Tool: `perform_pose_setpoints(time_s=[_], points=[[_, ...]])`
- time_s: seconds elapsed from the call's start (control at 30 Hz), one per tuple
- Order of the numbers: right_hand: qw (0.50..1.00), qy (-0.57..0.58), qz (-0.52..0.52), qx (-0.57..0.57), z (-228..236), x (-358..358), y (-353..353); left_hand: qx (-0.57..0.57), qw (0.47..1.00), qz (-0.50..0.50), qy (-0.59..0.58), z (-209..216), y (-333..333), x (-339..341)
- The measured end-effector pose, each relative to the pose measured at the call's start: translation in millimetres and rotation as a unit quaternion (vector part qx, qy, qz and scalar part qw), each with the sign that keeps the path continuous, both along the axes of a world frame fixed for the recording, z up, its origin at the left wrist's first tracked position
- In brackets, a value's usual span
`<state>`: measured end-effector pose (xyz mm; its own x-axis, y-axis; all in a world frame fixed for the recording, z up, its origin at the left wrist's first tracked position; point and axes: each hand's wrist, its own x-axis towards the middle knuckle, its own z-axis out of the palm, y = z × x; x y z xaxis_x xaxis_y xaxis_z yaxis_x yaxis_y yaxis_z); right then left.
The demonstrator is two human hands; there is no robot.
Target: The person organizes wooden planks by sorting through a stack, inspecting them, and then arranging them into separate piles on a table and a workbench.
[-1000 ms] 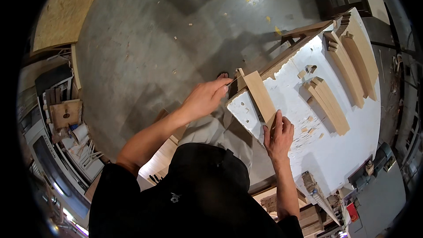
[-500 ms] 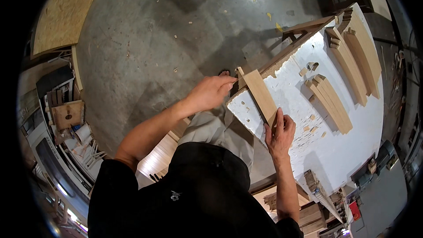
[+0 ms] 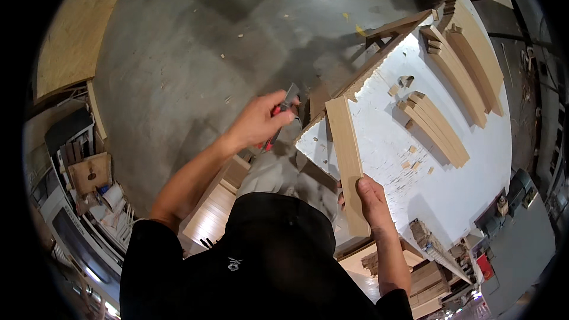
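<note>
My left hand [image 3: 261, 120] is closed round a red-and-black handled tool [image 3: 288, 98] with a flat grey metal blade. The blade points up and away from me, off the left corner of the white worktable [image 3: 379, 154]. My right hand [image 3: 371, 201] grips the near end of a pale wooden board [image 3: 345, 154], thumb on top and fingers underneath. The board's far end lies over the table's left edge, and its near end hangs past the edge towards me. The tool and the board are apart.
Several curved wooden pieces [image 3: 435, 127] lie on the table's right side, with small offcuts [image 3: 411, 150] between. A grey machine [image 3: 515, 249] stands at the lower right. On the left are a wooden panel [image 3: 71, 41] and a cluttered shelf [image 3: 95, 172].
My right hand has drawn the board towards me and turned it more upright in view. My left hand has moved back from the board's far end, and its tool now shows clearly.
</note>
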<state>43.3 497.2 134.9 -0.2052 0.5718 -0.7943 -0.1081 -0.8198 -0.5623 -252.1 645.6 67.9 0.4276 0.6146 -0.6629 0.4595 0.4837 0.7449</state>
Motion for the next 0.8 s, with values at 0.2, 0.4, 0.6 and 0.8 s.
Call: perform_pose_setpoints(time_s=[0.2, 0.4, 0.6, 0.8], points=[[0.995, 0.038, -0.055, -0.072, 6, -2, 11, 0.261, 0.923, -0.278, 0.051, 37, -25, 65], [0.995, 0.042, -0.066, -0.064, 1, -5, 5, 0.300, 0.896, -0.322, 0.054, 23, -4, 94], [0.993, 0.081, -0.077, -0.032, -20, -5, 7, 0.332, 0.894, -0.204, 0.221, -21, 52, 80], [0.994, 0.077, -0.073, -0.035, -27, -1, 3, 0.373, 0.885, -0.261, 0.099, 5, 13, 80]])
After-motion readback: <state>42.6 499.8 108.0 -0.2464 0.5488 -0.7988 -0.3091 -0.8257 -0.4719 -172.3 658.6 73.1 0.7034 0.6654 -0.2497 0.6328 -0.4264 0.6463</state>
